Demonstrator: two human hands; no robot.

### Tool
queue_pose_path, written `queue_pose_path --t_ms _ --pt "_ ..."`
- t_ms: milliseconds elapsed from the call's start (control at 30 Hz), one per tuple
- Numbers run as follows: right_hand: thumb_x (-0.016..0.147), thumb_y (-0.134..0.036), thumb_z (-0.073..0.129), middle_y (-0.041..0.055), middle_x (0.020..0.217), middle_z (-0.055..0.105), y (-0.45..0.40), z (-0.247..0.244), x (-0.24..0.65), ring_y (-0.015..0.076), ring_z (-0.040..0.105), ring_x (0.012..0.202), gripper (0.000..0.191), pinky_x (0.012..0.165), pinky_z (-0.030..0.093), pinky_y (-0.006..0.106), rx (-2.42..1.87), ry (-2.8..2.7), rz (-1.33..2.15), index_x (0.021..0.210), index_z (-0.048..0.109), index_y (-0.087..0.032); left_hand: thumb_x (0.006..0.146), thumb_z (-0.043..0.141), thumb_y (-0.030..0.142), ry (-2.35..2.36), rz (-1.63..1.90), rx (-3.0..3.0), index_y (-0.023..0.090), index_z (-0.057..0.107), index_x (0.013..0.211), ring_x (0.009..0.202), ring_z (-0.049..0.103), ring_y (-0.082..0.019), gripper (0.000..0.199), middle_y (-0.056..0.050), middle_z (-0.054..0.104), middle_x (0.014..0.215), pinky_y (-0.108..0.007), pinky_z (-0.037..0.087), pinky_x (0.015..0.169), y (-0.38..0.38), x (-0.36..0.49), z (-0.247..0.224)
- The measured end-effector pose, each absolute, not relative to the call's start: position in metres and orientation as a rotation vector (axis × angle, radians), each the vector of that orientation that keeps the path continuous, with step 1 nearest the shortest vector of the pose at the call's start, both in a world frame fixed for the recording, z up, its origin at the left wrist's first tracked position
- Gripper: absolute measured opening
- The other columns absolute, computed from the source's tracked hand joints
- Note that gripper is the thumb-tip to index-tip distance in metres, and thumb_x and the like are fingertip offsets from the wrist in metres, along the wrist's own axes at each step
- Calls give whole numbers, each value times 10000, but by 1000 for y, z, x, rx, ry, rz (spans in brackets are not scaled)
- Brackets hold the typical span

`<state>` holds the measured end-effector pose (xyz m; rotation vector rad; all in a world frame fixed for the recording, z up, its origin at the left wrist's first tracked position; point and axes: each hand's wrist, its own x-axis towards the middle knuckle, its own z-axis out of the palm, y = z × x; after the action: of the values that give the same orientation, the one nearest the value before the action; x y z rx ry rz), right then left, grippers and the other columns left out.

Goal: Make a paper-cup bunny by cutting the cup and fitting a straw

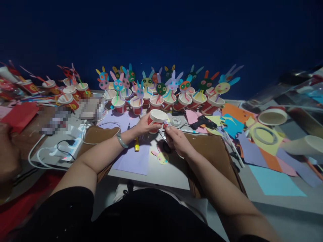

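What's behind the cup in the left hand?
Behind the cup in the left hand: more red-and-white cups holding paper rabbit heads, then a dark blue wall. Whatever sits directly behind the held cup's body is hidden.

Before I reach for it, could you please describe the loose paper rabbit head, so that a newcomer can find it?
From the dark blue wall, come past the crowded cups to the pale tabletop nearest the person. Just below the right hand is a small, round yellow face with pink ears. It lies flat, while the other rabbit heads stand above cups.
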<state>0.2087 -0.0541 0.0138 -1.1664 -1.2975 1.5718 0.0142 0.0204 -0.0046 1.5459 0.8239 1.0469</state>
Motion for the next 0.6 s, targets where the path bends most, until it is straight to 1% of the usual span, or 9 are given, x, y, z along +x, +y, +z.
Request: queue_pose_path --t_ms 33,100,167,233,300,400,467,533,600 --pt "794 -810 740 -129 512 268 -53 15 210 59 148 446 609 441 138 231 -1138 -1185 1727 791 488 -257 528 887 864 826 1048 1538 147 614 1154 1062 721 -286 990 -173 751 1160 -414 569 975 20 15 -5" --pt "750 -773 813 -151 494 253 -52 17 212 41 98 435 611 424 93 211 -1083 -1045 1916 819 508 -249 528 901 847 819 1051 1531 154 622 1159 1043 728 -279 978 -162 765 1143 -410 575 964 20 15 -7" --pt "739 -743 842 -157 484 267 -51 17 215 35 91 428 603 416 84 204 -1055 -998 1983 833 519 -242 513 912 840 816 1059 1519 157 625 1160 1024 730 -271 983 -155 771 1128 -404 579 954 20 16 -8" --pt "748 -748 829 -157 486 262 -50 16 216 40 100 428 598 416 91 211 -1071 -1033 1950 830 515 -246 491 914 848 827 1061 1508 155 628 1155 1026 724 -269 1002 -154 766 1130 -401 577 956 20 17 -9" --pt "779 -761 785 -141 501 267 -50 14 216 57 145 441 583 428 121 230 -1127 -1167 1767 798 503 -252 474 904 869 846 1058 1505 152 630 1158 1032 718 -271 1028 -150 760 1131 -402 571 962 21 17 -11" --pt "855 -712 698 -76 561 380 -50 11 216 96 310 522 521 498 239 265 -1218 -1488 1289 724 501 -247 493 891 877 846 1044 1518 154 638 1156 1031 714 -267 1013 -141 761 1117 -399 563 966 23 17 -13" --pt "898 -651 636 -40 608 443 -49 9 217 122 387 597 467 571 302 288 -1248 -1634 1018 708 525 -239 500 892 873 829 1037 1525 156 640 1139 1023 712 -261 993 -135 761 1106 -395 564 960 24 17 -14" --pt "915 -621 607 -28 623 468 -48 9 218 135 412 625 433 606 320 302 -1266 -1691 895 726 555 -235 490 900 866 820 1042 1532 156 635 1141 1039 712 -266 1000 -138 759 1122 -396 564 967 24 16 -13" --pt "904 -645 629 -29 617 477 -47 10 219 132 408 606 447 584 311 299 -1265 -1679 945 740 566 -234 494 909 854 820 1050 1550 149 624 1185 1098 712 -286 1027 -156 755 1173 -409 561 999 25 16 -11"
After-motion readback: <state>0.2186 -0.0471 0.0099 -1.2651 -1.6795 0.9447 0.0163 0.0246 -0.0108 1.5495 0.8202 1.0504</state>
